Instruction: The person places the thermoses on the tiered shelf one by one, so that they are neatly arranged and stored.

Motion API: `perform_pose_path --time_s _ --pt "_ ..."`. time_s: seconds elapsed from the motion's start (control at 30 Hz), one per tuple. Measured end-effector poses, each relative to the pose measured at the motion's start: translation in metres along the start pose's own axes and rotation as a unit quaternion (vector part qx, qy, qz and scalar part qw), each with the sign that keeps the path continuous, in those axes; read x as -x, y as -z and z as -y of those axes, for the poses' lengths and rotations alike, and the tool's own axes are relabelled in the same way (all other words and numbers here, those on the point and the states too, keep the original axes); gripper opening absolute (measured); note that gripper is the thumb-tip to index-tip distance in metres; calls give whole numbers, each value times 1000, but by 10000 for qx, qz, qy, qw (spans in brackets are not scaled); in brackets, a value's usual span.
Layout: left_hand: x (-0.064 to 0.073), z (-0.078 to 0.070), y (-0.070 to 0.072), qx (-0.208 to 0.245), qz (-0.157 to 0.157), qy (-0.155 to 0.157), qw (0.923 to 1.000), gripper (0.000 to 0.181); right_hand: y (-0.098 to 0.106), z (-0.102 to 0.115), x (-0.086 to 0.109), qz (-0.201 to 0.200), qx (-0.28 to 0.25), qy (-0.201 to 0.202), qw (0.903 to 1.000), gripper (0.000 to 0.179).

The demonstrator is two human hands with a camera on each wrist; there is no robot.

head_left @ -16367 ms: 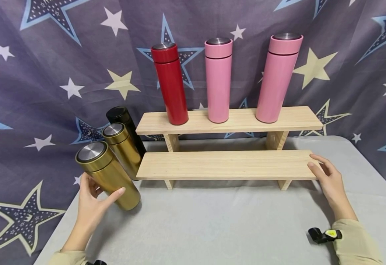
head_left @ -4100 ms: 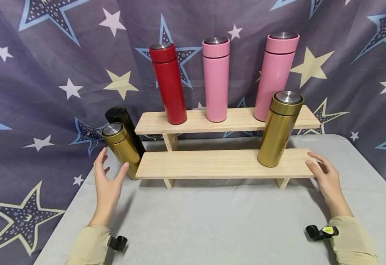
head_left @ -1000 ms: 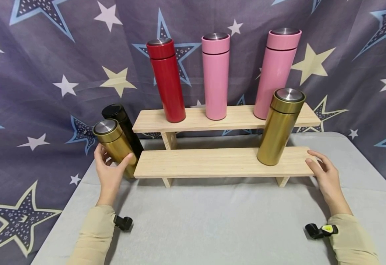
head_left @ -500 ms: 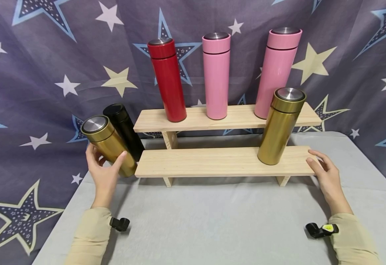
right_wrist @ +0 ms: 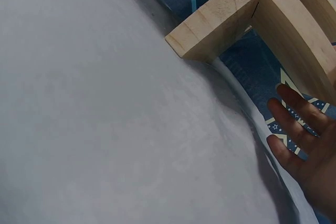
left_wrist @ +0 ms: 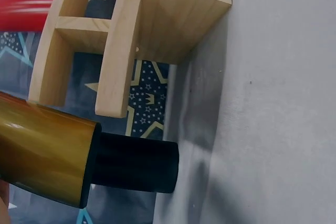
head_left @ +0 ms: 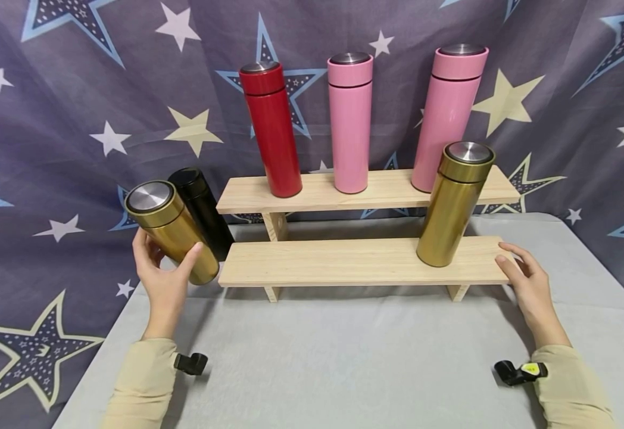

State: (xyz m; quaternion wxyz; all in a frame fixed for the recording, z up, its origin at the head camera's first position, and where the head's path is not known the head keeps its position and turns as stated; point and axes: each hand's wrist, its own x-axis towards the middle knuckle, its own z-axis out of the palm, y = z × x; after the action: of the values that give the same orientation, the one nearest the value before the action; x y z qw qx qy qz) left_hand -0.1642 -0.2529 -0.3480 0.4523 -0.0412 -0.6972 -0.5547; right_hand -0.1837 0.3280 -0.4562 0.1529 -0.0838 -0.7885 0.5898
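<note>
In the head view my left hand (head_left: pixel 164 286) grips a gold thermos bottle (head_left: pixel 175 238) with a steel-topped lid, thumb on its near side, fingers round its far side. The bottle tilts left; in the left wrist view the gold thermos's base (left_wrist: pixel 90 166) hangs off the grey cloth. Behind it stands a black thermos (head_left: pixel 205 214), partly covered. My right hand (head_left: pixel 532 292) rests at the right end of the lower wooden shelf (head_left: pixel 317 262), thumb and forefinger touching it. In the right wrist view the other fingers (right_wrist: pixel 294 124) extend loosely below the board.
Another gold thermos (head_left: pixel 451 208) stands on the lower shelf, toward the right. On the upper shelf (head_left: pixel 392 185) are a red thermos (head_left: pixel 273 137) and two pink ones, the middle pink thermos (head_left: pixel 351 131) and the right pink thermos (head_left: pixel 446 119). A starry curtain (head_left: pixel 103 89) hangs behind the grey-covered table (head_left: pixel 365 357).
Since 16.4 seconds ago, one gold thermos has come to stand on the lower shelf. In the last second my left hand has raised the other gold thermos and moved it left. The right hand stays put.
</note>
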Motion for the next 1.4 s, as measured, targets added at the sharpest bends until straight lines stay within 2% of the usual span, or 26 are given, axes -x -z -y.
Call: perform_pose_path --time_s 0.1,0.33,0.4,0.57,0.8,0.9,1.0,1.23,1.4 --pt "0 -2 0 2 7 -70 10000 75 -1 0 0 2 -12 21 10000 43" --pt "-6 27 7 26 44 -229 9997 80 -1 1 0 -26 20 33 10000 43" --pt "-7 28 8 38 44 -259 9996 80 -1 1 0 -25 56 26 10000 43" --pt "-5 18 5 108 -73 -179 9998 79 0 0 0 -19 28 -12 10000 43" --pt "0 -15 -5 323 -63 -280 9991 74 -1 0 0 -39 111 -43 9999 44" --pt "1 -23 -8 438 -78 -282 9986 73 -1 1 0 -45 169 -54 9998 45" --pt "1 -24 -10 531 -71 -283 9982 73 -1 2 0 -51 169 -48 9998 45" --pt "0 -10 -15 723 39 -385 9966 77 -2 2 1 -37 100 26 9999 44" --pt "4 -16 -22 849 242 -424 9952 79 -2 2 1 -51 79 4 10000 44"
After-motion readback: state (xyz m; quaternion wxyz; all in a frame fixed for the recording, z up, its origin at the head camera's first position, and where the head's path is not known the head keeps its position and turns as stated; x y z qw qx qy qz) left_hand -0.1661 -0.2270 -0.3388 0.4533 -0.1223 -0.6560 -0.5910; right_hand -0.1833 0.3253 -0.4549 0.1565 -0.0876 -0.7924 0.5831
